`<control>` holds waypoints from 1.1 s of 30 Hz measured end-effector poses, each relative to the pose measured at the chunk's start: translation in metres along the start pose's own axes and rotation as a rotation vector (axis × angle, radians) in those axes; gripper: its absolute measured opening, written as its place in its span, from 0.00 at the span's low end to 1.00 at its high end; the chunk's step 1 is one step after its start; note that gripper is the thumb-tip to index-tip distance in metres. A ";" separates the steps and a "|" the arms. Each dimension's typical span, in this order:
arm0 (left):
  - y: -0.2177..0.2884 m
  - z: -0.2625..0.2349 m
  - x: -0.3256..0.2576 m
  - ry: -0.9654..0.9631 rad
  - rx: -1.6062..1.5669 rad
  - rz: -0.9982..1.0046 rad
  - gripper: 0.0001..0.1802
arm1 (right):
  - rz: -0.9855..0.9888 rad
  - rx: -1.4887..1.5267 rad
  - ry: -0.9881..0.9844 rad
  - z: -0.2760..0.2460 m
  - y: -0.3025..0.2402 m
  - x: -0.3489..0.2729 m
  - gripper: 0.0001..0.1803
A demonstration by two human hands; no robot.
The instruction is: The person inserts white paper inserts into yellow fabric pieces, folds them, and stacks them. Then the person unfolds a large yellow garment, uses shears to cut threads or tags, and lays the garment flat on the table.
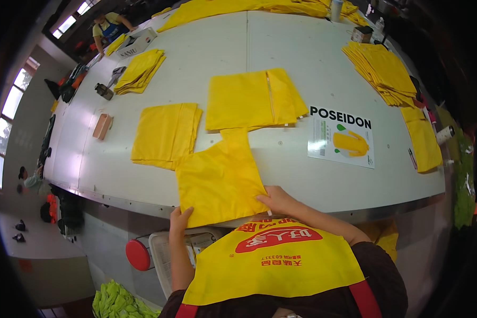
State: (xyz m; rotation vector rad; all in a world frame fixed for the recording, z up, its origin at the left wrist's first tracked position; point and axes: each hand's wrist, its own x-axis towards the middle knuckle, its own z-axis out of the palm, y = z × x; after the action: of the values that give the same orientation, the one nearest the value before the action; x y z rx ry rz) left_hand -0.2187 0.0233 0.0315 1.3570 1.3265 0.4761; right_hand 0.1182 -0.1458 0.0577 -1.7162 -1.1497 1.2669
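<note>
Between my two hands a folded yellow garment [220, 183] is stretched at the table's near edge, with a narrow strip of it reaching away toward the far side. My left hand [180, 218] is closed on its near left corner, thumb on top. At the near right corner my right hand [275, 200] pinches the cloth, close to a small white tag. A stack of folded yellow garments [164, 132] lies just beyond on the left. Farther off in the middle is another yellow pile [244, 98] with a zipper line showing.
A printed sheet [342, 143] with a yellow jacket picture lies right of the middle. Yellow stacks [381, 71] line the right edge. A small brown block [102, 127] and a dark jar [104, 91] stand left. A co-worker [111, 29] leans at the far left corner near a box [137, 44].
</note>
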 end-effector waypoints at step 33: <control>0.110 0.059 0.181 0.506 0.970 0.534 0.14 | 0.148 -1.193 0.542 -0.250 0.138 -0.110 0.09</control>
State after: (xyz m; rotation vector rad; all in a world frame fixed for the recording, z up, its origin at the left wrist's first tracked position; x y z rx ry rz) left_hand -0.0697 0.1848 0.0378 2.5554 1.6891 0.5812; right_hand 0.3786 -0.3057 0.0394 -2.7615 -1.5454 -0.0063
